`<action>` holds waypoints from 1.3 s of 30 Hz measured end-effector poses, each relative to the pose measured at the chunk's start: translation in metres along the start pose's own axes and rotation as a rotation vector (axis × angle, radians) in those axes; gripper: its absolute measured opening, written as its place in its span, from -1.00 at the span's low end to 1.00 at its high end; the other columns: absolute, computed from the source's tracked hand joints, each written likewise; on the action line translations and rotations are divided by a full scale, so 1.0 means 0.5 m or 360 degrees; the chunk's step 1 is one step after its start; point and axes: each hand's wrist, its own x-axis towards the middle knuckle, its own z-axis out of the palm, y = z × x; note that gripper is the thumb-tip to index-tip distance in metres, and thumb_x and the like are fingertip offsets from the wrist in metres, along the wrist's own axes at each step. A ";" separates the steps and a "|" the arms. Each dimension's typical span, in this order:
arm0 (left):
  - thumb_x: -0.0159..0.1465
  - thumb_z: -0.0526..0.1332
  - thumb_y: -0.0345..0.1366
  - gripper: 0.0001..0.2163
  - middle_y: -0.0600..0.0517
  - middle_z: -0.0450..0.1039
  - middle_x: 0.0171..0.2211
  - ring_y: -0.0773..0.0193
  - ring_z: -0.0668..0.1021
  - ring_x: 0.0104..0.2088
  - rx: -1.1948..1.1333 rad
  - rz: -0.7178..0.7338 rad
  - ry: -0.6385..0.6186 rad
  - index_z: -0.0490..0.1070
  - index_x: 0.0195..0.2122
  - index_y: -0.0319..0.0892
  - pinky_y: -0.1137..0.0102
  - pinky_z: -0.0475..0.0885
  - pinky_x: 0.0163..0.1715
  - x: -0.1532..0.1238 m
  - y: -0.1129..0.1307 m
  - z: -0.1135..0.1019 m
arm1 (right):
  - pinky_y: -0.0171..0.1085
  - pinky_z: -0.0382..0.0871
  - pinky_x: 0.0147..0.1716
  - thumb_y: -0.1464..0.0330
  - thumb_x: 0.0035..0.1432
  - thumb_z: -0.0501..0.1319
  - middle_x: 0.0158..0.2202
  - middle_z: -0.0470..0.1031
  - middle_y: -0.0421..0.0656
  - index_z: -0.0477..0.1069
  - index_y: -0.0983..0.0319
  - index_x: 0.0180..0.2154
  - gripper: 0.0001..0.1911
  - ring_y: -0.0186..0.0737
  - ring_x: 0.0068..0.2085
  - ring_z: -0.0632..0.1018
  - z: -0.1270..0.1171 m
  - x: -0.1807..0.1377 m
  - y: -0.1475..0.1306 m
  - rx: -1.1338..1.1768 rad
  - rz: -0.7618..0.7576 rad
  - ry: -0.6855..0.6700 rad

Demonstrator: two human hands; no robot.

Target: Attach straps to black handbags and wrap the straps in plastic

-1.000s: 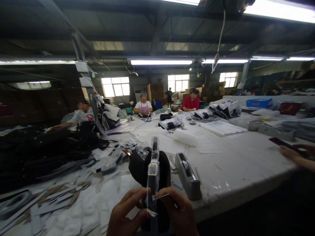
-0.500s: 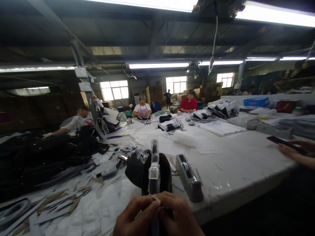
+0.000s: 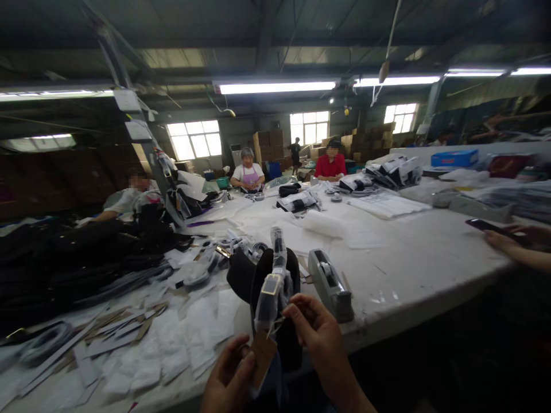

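Observation:
A black bag strap wrapped in clear plastic (image 3: 272, 287) stands upright in front of me, with a square metal buckle showing through the wrap. My right hand (image 3: 317, 334) pinches the plastic just below the buckle. My left hand (image 3: 230, 378) is closed low on the strap, beside a brown card tag (image 3: 262, 357) that hangs from it. A black bag (image 3: 258, 281) lies on the white table (image 3: 413, 269) right behind the strap.
A grey tape dispenser (image 3: 329, 284) sits to the right of the bag. Paper scraps and card strips litter the near left. Black bags are piled at far left. Another person's hand with a phone (image 3: 501, 234) reaches in at right. Other people sit at the far end.
My hands drew apart after meeting on the strap. The strap tilted right, and the brown tag now shows by my left hand. The view dipped slightly.

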 end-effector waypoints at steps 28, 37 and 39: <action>0.27 0.24 -0.24 -0.82 -0.08 0.49 0.07 0.03 0.48 0.11 0.0871 0.1174 -0.0283 0.58 -0.14 -0.05 0.11 0.37 0.13 0.091 0.063 0.049 | -0.23 0.47 -0.15 0.32 0.08 0.37 -0.24 0.61 -0.14 0.42 0.19 -0.20 -0.76 -0.09 -0.15 0.63 0.070 0.009 -0.026 -0.0129 -0.0495 -0.0164; 0.25 0.26 -0.18 -0.64 -0.11 0.49 0.02 0.00 0.52 0.03 0.1000 0.0945 0.0059 0.39 0.06 -0.08 0.09 0.44 0.02 0.037 0.008 0.032 | -0.25 0.52 -0.27 0.25 0.08 0.37 -0.27 0.64 -0.13 0.39 0.17 -0.16 -0.69 -0.09 -0.22 0.64 0.057 0.032 -0.010 0.0012 -0.0301 -0.0130; 0.22 0.28 -0.14 -0.69 -0.04 0.56 -0.14 0.04 0.60 -0.14 0.1024 0.0819 0.0036 0.44 -0.03 -0.07 0.16 0.51 -0.12 0.029 0.032 0.032 | -0.25 0.52 -0.27 0.25 0.10 0.36 -0.25 0.64 -0.12 0.39 0.17 -0.16 -0.71 -0.09 -0.21 0.64 0.060 0.035 -0.015 0.0007 -0.0306 -0.0150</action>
